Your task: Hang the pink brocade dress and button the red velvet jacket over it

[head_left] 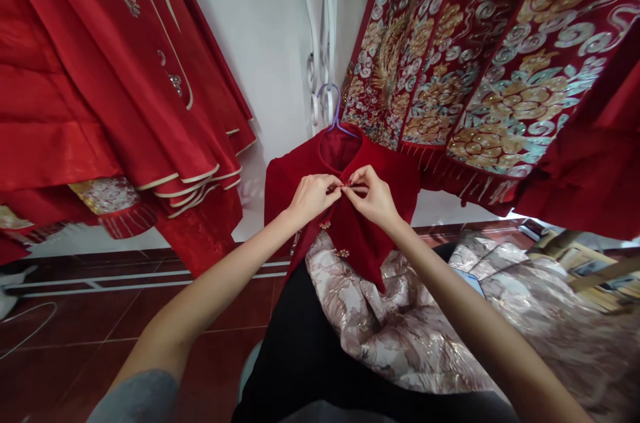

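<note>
Both hands' fingers (336, 188) pinch the red jacket (350, 223) clasp (347, 184); collar just above.

left hand (313, 196) | right hand (374, 196) | both pinching clasp (346, 187) on red velvet jacket (350, 230)

Dark red velvet jacket (350, 223) — hanging upright on a purple hanger (334, 113), front flap pinched at the collar.

Matt red velvet jacket (350, 223); glossy pale brocade cloth (400, 336); shiny tiled floor (100, 323)
</note>
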Motion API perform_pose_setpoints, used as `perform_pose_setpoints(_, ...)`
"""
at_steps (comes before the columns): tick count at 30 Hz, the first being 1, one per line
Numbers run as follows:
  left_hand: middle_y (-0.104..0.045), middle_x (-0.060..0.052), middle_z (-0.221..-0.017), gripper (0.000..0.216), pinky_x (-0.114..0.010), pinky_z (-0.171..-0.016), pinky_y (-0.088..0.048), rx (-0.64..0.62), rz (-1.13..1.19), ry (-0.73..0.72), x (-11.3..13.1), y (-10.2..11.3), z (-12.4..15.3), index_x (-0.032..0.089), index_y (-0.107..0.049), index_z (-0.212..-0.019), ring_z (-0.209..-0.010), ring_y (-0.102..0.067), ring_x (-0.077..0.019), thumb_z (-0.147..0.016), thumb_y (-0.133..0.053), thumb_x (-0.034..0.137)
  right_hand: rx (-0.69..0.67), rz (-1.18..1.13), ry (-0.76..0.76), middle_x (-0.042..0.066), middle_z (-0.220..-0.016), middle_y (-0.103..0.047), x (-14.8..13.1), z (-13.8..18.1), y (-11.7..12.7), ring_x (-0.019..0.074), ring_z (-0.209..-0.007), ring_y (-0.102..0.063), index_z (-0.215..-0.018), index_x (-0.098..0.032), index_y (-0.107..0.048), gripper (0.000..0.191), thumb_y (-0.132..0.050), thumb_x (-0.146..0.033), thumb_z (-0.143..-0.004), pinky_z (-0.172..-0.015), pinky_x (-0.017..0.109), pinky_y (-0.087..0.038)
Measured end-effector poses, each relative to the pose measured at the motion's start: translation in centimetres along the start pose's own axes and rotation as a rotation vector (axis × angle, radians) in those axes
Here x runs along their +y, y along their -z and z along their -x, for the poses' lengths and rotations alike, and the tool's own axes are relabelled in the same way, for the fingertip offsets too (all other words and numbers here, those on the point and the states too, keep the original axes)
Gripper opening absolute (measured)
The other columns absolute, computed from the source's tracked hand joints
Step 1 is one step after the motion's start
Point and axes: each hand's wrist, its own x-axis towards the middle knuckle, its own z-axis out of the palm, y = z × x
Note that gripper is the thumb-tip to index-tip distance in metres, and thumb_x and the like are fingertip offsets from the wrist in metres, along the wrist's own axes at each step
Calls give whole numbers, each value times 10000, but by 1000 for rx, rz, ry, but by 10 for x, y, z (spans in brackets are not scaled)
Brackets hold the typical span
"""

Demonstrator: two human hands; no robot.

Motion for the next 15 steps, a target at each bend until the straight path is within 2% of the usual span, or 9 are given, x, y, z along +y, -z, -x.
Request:
perform_pose_setpoints(3,-705,-57,-838,124,-302,-774,-487,-23,-33,-41,1,1,-2,183,-678,-834,-778,-651,-187,-788,-566,203,-37,3,20,11,-859,-515,0,-2,2,144,-798,-588,-879,-222,-426,205,-589,-300,-784,-756,328,-588)
perform_pose_setpoints(6,-689,-56,-850,100,-295,-764,-495,-8,76,-18,3,-5,-1,179,-647,-840,-786,-644,-176,-786,-565,198,-55,-44,-3,12,-887,-493,4,-5,1,139,-825,-570,-905,-225,-411,223,-583,-270,-770,-754,306,-575)
perform_pose_setpoints(8,-680,-54,-901,133,-275,-750,-506,45,241,64,4,-13,3,183,-619,-910,-801,-644,-158,-790,-566,207,-18,-101,-30,20,-944,-485,9,-4,-3,137,-853,-571,-942,-233,-382,263,-573,-256,-763,-773,304,-562)
perform_pose_setpoints(11,-660,-72,-987,201,-273,-738,-527,132,583,264,1,-26,9,184,-570,-1017,-829,-645,-139,-841,-501,250,63,-145,-23,72,-1190,-421,12,9,-11,150,-1004,-558,-1009,-250,-333,334,-545,-216,-752,-881,350,-523)
perform_pose_setpoints(13,-643,-87,-1018,240,-301,-712,-549,131,832,405,-1,-31,12,179,-553,-1046,-819,-649,-141,-881,-419,291,36,-79,37,108,-1355,-302,9,23,-16,205,-1202,-460,-1055,-250,-338,413,-570,-190,-718,-988,418,-454)
perform_pose_setpoints(15,-627,-88,-1030,275,-330,-691,-565,93,1023,489,-1,-31,14,176,-553,-1049,-821,-652,-152,-895,-380,324,-53,36,120,137,-1454,-183,4,37,-19,277,-1355,-275,-1135,-234,-350,546,-635,-193,-671,-1071,490,-350)
